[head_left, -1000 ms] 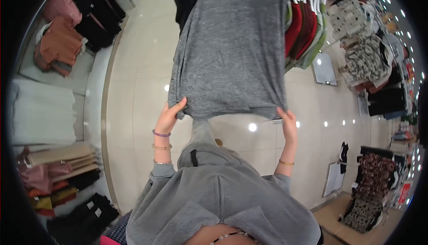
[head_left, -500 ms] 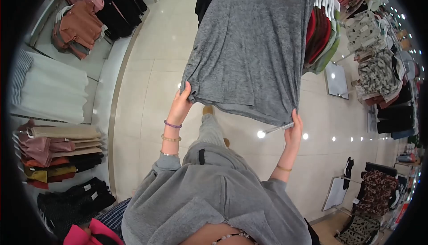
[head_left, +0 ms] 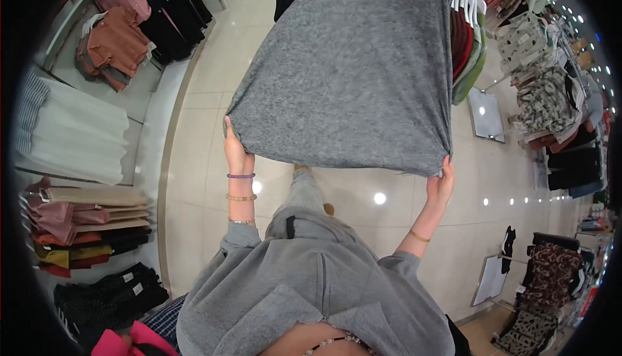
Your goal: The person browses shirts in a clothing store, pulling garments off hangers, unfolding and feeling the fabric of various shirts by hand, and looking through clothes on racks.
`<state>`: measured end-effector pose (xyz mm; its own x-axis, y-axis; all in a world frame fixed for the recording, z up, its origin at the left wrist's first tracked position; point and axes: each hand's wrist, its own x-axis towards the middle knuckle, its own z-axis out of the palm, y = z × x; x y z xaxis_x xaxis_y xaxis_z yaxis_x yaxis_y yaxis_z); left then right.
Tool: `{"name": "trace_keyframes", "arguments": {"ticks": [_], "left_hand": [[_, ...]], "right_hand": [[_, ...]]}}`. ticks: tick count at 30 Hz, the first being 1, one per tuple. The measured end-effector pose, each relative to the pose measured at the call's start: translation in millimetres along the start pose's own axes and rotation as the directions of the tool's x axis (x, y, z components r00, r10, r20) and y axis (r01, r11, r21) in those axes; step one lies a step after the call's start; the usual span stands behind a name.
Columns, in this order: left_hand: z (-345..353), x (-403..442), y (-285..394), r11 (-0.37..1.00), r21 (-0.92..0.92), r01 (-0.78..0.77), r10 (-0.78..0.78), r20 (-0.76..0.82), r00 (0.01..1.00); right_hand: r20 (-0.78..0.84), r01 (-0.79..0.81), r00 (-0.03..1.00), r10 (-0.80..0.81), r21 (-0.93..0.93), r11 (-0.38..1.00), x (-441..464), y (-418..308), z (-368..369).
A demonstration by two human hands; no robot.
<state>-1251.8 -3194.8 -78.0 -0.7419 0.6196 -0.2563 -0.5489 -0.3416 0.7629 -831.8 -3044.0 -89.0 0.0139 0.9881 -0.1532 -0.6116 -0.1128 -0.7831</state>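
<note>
The left hand [head_left: 238, 151] and right hand [head_left: 442, 183], fingers [head_left: 448, 169] pinching the gray shirt [head_left: 343, 77] by its hem [head_left: 337, 160] either side of centre-frame, needed even tension.

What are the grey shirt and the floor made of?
The shirt looks like thin, matte knit, maybe a cotton blend: it's speckled and pulls taut without shine. The floor seems to be glossy tile, perhaps ceramic: thin straight lines divide it.

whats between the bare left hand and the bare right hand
The heathered grey fabric top: its lower edge stretches from the bare left hand to the bare right hand, as the head view shows.
</note>
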Motion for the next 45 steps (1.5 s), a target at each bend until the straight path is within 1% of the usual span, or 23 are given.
{"name": "trace_keyframes", "arguments": {"ticks": [2,4,7,10,13,17,20,22,25,28,34,37,40,45], "left_hand": [[0,-2,2,0.999,-0.024,0.029,-0.030,-0.024,0.999],[5,-3,5,0.998,-0.026,0.050,-0.050,-0.004,0.999],[8,0,3,0.998,-0.030,0.058,-0.057,0.034,0.998],[9,-1,1,0.998,-0.007,0.065,-0.065,0.040,0.997],[6,-1,-3,0.996,0.011,0.085,-0.085,0.037,0.996],[6,-8,-5,0.996,0.065,0.066,-0.069,0.044,0.997],[11,-20,-2,0.996,0.070,0.062,-0.062,-0.002,0.998],[9,-26,-3,0.997,0.061,0.046,-0.047,0.015,0.999],[1,-25,-10,0.997,0.068,0.048,-0.049,0.024,0.998],[2,-22,-12,0.997,0.062,0.053,-0.057,0.054,0.997],[10,-27,-16,0.995,0.029,0.095,-0.097,0.054,0.994],[11,-26,-24,0.994,0.035,0.101,-0.103,0.066,0.993],[16,-28,-20,0.994,0.042,0.104,-0.107,0.066,0.992],[16,-18,-17,0.994,0.060,0.088,-0.092,0.059,0.994]], "right_hand": [[0.008,0.005,1.000,-0.005,-0.003,1.000,-3,-1,2],[0.007,0.022,1.000,-0.022,-0.028,0.999,-11,-8,11],[-0.035,0.013,0.999,-0.013,-0.001,1.000,-18,-13,16],[-0.056,-0.004,0.998,0.003,-0.019,1.000,-28,-16,28],[-0.080,-0.011,0.997,0.005,-0.067,0.998,-25,-11,22],[-0.027,-0.024,0.999,0.023,-0.061,0.998,-20,-4,15],[0.025,-0.037,0.999,0.040,-0.112,0.993,-17,2,10],[0.062,-0.039,0.997,0.050,-0.172,0.984,-19,9,14],[0.046,-0.094,0.993,0.105,-0.191,0.977,-30,13,31],[0.094,-0.079,0.991,0.100,-0.203,0.976,-25,23,12],[-0.011,-0.107,0.994,0.107,-0.145,0.984,-39,10,20],[-0.013,-0.094,0.996,0.093,-0.156,0.983,-40,7,17],[0.024,-0.062,0.997,0.068,-0.188,0.980,-34,10,5],[0.029,-0.046,0.998,0.052,-0.180,0.983,-32,5,11]]}}
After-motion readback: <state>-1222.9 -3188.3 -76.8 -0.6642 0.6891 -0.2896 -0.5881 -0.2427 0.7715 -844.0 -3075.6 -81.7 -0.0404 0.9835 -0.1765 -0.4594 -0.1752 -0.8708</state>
